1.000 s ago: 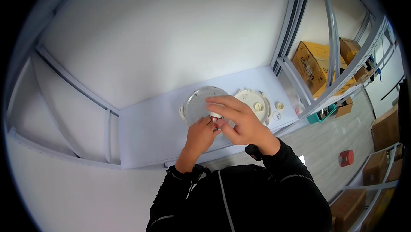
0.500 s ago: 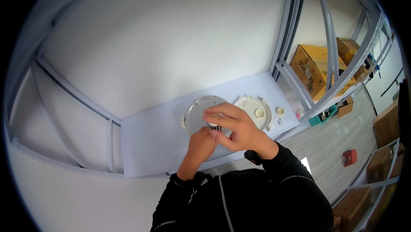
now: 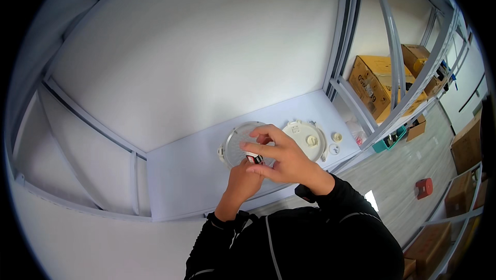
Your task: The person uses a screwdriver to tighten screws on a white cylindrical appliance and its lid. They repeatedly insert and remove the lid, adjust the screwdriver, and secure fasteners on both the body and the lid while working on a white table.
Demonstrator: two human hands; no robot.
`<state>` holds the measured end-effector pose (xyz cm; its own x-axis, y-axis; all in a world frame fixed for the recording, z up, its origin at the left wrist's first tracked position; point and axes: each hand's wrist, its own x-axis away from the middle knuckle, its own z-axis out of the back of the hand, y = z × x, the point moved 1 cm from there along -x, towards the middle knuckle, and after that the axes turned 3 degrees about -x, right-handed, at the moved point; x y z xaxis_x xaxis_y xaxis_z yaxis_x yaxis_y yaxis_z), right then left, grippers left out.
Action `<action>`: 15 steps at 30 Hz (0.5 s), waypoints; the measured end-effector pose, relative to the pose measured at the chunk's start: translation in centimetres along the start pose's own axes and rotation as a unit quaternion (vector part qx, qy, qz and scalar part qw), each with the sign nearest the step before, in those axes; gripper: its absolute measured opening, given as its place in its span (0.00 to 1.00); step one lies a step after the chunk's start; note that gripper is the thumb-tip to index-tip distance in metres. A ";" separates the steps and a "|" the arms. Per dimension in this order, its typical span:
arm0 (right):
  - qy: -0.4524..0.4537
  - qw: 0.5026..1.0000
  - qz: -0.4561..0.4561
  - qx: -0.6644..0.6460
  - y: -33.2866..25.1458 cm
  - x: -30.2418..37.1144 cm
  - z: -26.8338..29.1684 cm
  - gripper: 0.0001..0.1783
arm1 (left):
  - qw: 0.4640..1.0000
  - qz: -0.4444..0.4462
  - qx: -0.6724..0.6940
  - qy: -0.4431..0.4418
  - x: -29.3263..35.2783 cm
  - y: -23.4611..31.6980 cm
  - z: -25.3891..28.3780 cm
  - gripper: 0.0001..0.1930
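The hands come together at a small cylindrical container point(image 3: 254, 158) with a white top and a black, white and red side, raised over the near part of the desk point(image 3: 181, 182): the left hand point(image 3: 246, 181) is closed at its lower end, fingers partly hidden, while the right hand point(image 3: 290, 160) has thumb and forefinger either side, whether pinching I cannot tell. Behind them lies a round grey tray point(image 3: 233, 145), and just right of it a round cream base point(image 3: 298, 130) carrying a small cream fitting point(image 3: 312, 140).
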<state>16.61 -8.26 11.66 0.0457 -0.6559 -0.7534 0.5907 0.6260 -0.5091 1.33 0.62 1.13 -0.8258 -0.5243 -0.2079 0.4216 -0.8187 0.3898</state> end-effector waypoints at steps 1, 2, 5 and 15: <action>-0.016 1.000 -0.021 -0.005 0.5 0.6 -0.1 0.30 | 1.000 -0.001 0.001 -0.012 -0.1 0.3 0.4 0.12; -0.032 0.999 -0.041 -0.010 0.7 0.9 -0.1 0.30 | 1.000 -0.002 0.002 -0.024 -0.2 0.5 0.7 0.11; -0.037 0.994 -0.099 -0.040 -0.1 0.5 0.1 0.29 | 0.999 0.011 0.000 -0.052 -0.2 0.5 1.1 0.11; -0.026 0.999 -0.027 0.007 0.2 0.7 0.2 0.29 | 0.999 0.022 0.037 -0.016 0.0 0.1 -0.1 0.10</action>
<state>16.91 -8.71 11.14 0.0550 -0.7104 -0.7017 0.6054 0.5825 -0.5423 1.40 0.52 1.06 -0.8191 -0.5506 -0.1609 0.4300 -0.7750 0.4630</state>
